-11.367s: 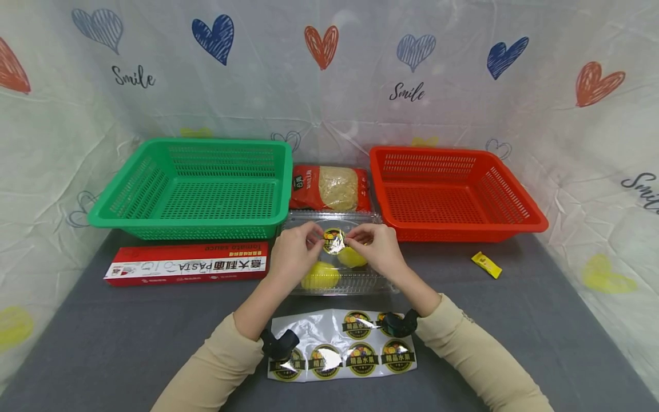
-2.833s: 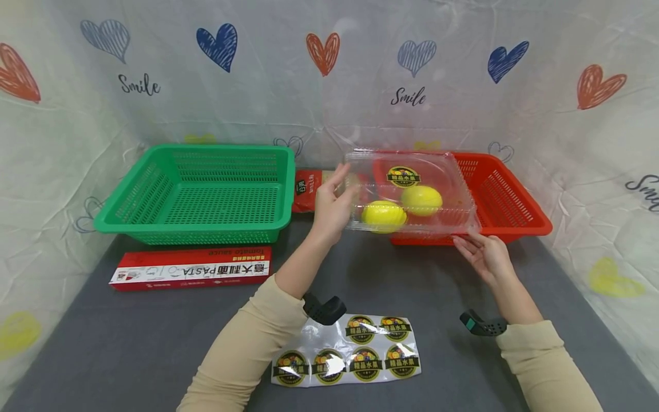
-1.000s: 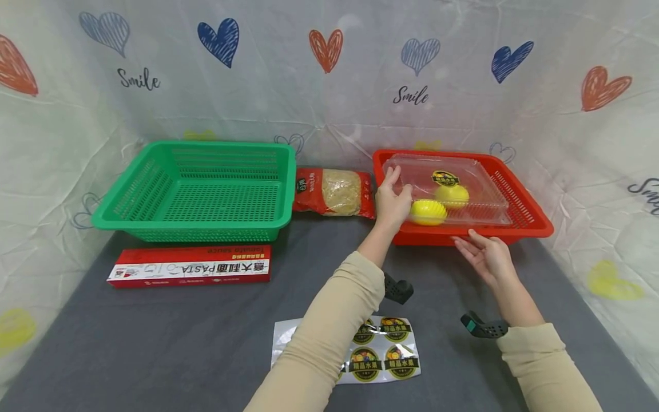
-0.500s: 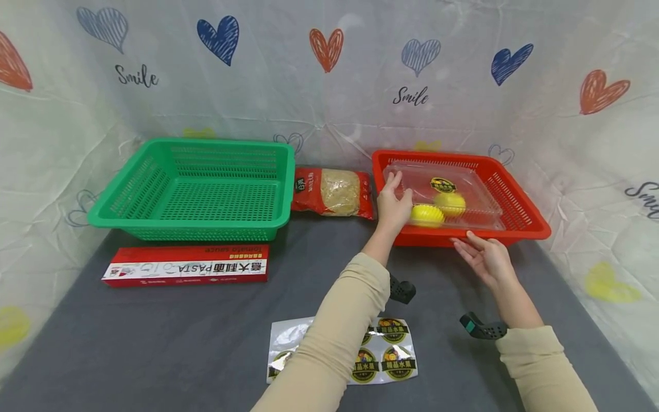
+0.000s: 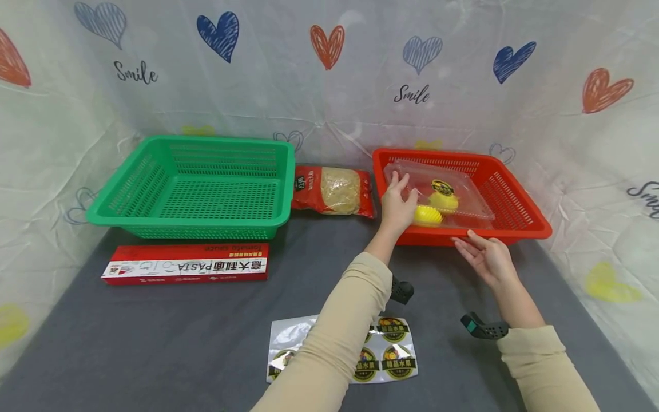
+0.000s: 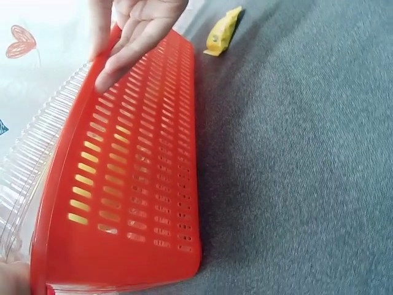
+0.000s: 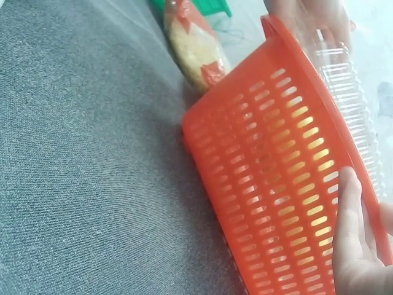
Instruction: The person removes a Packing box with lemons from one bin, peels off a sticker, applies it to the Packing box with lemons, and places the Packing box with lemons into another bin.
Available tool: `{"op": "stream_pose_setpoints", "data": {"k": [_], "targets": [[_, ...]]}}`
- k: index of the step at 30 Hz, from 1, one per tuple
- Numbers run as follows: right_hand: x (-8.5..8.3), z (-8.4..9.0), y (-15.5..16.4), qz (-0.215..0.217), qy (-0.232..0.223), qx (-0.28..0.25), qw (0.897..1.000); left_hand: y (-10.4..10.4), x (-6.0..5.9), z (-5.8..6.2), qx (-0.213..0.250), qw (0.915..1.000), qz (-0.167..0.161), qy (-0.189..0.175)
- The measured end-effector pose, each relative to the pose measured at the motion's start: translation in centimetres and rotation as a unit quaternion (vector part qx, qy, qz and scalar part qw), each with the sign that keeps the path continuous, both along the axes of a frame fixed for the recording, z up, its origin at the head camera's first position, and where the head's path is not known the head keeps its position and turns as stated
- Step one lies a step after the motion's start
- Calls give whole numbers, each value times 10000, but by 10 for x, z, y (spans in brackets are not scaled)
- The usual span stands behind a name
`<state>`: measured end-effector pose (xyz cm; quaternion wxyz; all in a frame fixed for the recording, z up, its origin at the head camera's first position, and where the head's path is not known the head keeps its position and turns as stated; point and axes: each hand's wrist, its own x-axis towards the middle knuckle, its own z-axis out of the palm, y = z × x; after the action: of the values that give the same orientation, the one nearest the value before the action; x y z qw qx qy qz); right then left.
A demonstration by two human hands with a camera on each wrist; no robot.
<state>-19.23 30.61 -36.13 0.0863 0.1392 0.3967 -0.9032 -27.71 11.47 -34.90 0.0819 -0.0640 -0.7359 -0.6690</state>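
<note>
Your left hand [image 5: 396,203] rests with spread, nearly straight fingers against the left end of the clear clamshell box [image 5: 453,191], while your right hand [image 5: 486,257] lies open, palm up, fingers extended, its fingertips touching the near rim of the red basket [image 5: 520,214]. The clear clamshell box sits inside the red basket, toward its left side; it contains two yellow lemons [image 5: 435,209] side by side and bears a round dark label [image 5: 441,187] on its lid. In the left wrist view the ribbed edge of the box [image 6: 37,166] shows just above the slotted wall of the basket [image 6: 129,209], with the fingers of your right hand [image 6: 132,37] on the rim and a small yellow sachet [image 6: 222,31] lying on the bench beyond. In the right wrist view your right fingers [image 7: 350,227] lie along the basket wall [image 7: 276,184]. Between the red basket and the green basket [image 5: 195,189] lies a red packet of noodles [image 5: 332,191]. A red pasta carton [image 5: 185,266] lies in front of the green basket. A sheet of round stickers [image 5: 386,355] lies on the grey bench [image 5: 154,343], partly covered by your left sleeve [image 5: 340,337].
</note>
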Motion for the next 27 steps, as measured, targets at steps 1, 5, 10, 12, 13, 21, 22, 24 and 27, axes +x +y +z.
{"op": "stream_pose_setpoints", "data": {"k": [1,5,10,12,13,21,22,24,27], "targets": [[0,0,0,-9,-8,-5,10000,0,0,0,-74,10000,-27,-1],[0,-1,0,-9,4,-22,10000,-1,-2,1,-394,9992,-109,25],[1,0,-1,-75,-50,28,10000,-2,-4,1,-846,9962,-220,45],[1,0,-1,-99,-77,35,9999,-3,-4,2,-953,9950,-294,17],[1,0,-1,-103,-84,35,9999,-4,-4,2,-995,9945,-313,10],[0,-1,-3,-179,-162,61,9997,-8,-2,3,-1386,9886,-594,-13],[0,-2,-3,-183,-154,80,9997,-9,-1,4,-1529,9861,-656,-32],[0,-2,-3,-195,-142,112,9996,-10,0,6,-1889,9786,-809,-99],[-1,-2,-3,-199,-97,125,9997,-10,2,9,-2568,9604,-1057,-227]]}}
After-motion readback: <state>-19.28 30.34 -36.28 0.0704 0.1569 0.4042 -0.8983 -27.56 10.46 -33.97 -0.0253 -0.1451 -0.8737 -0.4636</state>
